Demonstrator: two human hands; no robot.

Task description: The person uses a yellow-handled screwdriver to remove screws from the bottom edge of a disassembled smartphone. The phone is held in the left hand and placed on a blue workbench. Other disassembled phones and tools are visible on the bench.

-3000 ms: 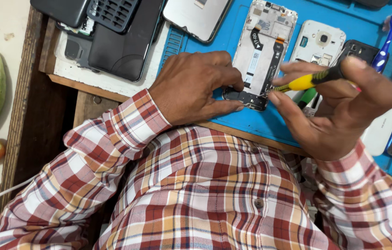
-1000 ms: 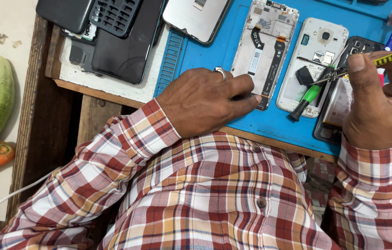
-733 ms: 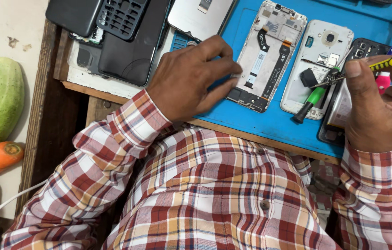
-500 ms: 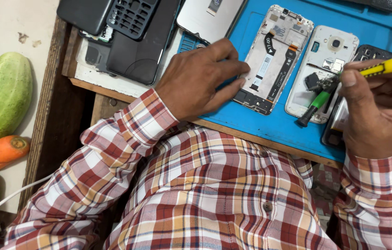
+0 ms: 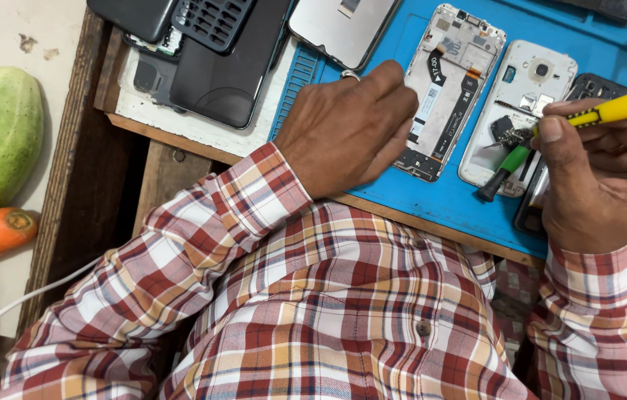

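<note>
On the blue mat [image 5: 402,194], the left hand [image 5: 347,133] curls loosely, fingertips pressing the opened phone frame [image 5: 447,85] at its 8 o'clock edge, seemingly pinning it flat. At 3 o'clock, the right hand [image 5: 602,185] pinches a yellow screwdriver [image 5: 613,110], tip aimed toward the white phone shell [image 5: 524,92], where a green tool [image 5: 504,167] rests.

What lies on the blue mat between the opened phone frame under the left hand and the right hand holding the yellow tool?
In the head view, a white phone shell lies there, with a green-handled tool resting on its lower part.
</note>
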